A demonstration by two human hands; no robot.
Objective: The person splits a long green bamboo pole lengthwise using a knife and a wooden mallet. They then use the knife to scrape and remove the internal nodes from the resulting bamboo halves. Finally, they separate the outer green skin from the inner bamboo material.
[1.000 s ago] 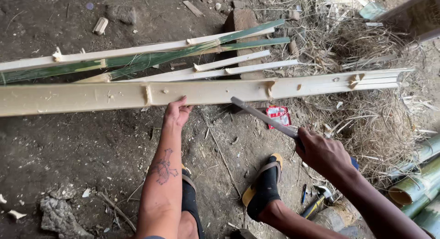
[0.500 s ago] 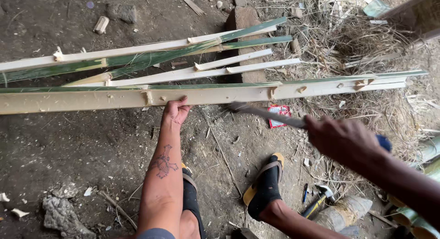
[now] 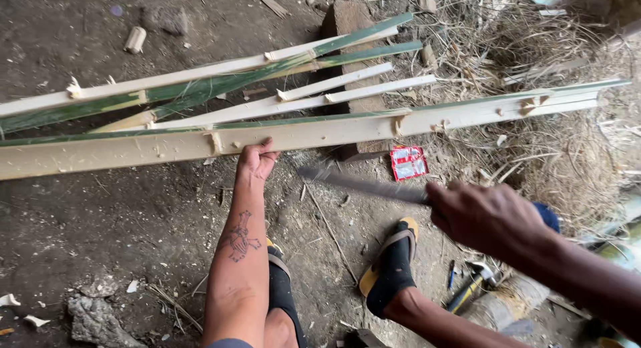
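Split bamboo pole: a long, pale, split bamboo half-pole with a green outer edge [image 3: 320, 131] lies across the whole view from left to right, slightly raised, its cut face toward the camera and small stubs at the nodes.
Bamboo strips: thinner green and pale bamboo strips [image 3: 220, 84] lie in a fanned heap just behind the pole, on the dirt.
Ground: dark bare dirt floor [image 3: 100, 221] scattered with chips; dry straw litter [image 3: 534, 41] at the upper right.
Left hand: the left hand [image 3: 257, 158], on a tattooed forearm, grips the lower edge of the pole near its middle, fingers curled over the edge.
Right hand: the right hand [image 3: 487, 214] is closed round the handle of a long grey metal blade [image 3: 364, 184], which is motion-blurred, points left and sits just below the pole, not touching it.
Feet: a foot in a black sock and yellow-soled sandal [image 3: 390, 268] rests below the blade.
Hammer: a small hammer with a yellow and black handle [image 3: 471, 288] lies by that foot.
Packet: a small red and white packet [image 3: 408, 162] lies flat under the pole.
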